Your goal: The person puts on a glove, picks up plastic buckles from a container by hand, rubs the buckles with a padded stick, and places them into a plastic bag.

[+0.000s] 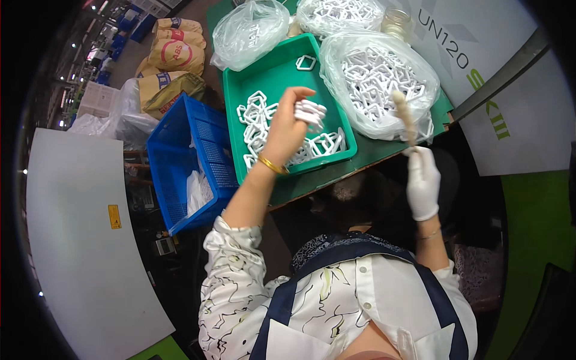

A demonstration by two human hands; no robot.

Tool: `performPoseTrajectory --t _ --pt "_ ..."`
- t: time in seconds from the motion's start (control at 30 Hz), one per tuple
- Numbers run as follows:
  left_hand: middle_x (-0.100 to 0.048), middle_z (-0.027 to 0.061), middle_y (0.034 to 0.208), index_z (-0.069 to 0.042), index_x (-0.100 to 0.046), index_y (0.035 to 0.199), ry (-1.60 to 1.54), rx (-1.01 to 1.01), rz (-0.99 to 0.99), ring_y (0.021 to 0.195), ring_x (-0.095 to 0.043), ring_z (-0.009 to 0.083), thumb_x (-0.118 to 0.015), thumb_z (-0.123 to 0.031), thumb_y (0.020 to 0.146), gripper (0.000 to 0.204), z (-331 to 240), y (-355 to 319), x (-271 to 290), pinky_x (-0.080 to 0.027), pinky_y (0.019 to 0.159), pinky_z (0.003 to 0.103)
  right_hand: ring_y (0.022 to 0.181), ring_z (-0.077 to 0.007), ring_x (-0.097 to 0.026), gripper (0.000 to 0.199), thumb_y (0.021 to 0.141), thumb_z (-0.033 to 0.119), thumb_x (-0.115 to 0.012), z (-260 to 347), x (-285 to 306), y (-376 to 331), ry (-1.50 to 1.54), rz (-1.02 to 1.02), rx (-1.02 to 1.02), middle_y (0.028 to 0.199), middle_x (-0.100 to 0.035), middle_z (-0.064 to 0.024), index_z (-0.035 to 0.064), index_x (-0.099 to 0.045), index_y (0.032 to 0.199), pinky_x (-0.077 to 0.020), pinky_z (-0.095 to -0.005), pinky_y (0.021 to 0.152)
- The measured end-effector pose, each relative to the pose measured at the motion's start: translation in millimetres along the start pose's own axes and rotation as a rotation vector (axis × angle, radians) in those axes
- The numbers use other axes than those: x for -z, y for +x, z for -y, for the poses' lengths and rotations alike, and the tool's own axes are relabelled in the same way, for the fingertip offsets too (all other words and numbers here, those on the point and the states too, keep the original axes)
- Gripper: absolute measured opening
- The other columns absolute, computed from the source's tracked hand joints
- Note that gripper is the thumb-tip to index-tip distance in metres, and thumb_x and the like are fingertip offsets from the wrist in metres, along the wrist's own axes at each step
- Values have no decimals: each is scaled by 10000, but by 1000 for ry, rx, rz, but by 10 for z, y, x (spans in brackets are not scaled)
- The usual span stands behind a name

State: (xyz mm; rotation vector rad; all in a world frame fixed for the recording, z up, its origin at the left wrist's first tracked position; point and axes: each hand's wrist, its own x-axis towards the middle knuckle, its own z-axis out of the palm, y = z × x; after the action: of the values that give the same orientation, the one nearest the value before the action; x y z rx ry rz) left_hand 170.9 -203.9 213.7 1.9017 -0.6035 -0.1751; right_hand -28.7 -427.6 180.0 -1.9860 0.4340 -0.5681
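Note:
My left hand (287,129), bare with a gold bracelet at the wrist, is raised over the green tray (273,75) and grips a small stack of white plastic frame parts (311,112). More white frame parts (259,123) lie loose in the tray below it. My right hand (422,180), in a white glove, holds a beige brush-like tool (405,115) upright, its tip in front of a clear bag of white frame parts (378,81).
A blue slatted crate (180,153) with white bags inside stands left of the green table. Two more clear bags (249,30) lie at the back of the table. Yellow sacks (168,54) are piled on the floor at far left. Grey panels lie at right.

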Motion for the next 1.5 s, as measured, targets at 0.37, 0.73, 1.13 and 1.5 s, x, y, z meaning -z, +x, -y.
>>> performPoseTrajectory --t 0.37,0.73,1.13,1.5 --pt "-624 119 1121 -38 -495 1215 -775 -22 -264 990 -640 180 -464 17 998 226 -375 -369 -539 -524 899 288 765 -109 -530 168 1031 98 -477 198 -429 -112 175 226 -49 842 -587 -60 -5 -586 1107 -447 -271 706" --pt "-619 59 1050 -63 -539 1244 -317 -78 -177 988 -612 171 -523 1 966 286 -355 -489 -871 -514 855 325 690 -80 -491 270 918 187 -695 694 -251 310 198 391 -16 804 -581 -52 1 -564 1062 -439 -260 623" --pt "-622 55 988 -33 -510 1298 -1719 307 80 881 -637 174 -453 -192 1050 300 -25 -387 -639 -554 851 352 706 -205 -585 225 1041 170 -479 399 -384 -11 142 200 -40 837 -630 -124 16 -558 1185 -471 -335 689" --pt "-529 154 1396 15 -403 1428 -1664 334 121 1325 -505 246 -466 -136 1042 419 -410 -560 -810 -402 1143 384 734 -76 -517 172 974 112 -619 728 -461 170 371 340 -4 808 -589 -36 -12 -587 1090 -451 -248 689"
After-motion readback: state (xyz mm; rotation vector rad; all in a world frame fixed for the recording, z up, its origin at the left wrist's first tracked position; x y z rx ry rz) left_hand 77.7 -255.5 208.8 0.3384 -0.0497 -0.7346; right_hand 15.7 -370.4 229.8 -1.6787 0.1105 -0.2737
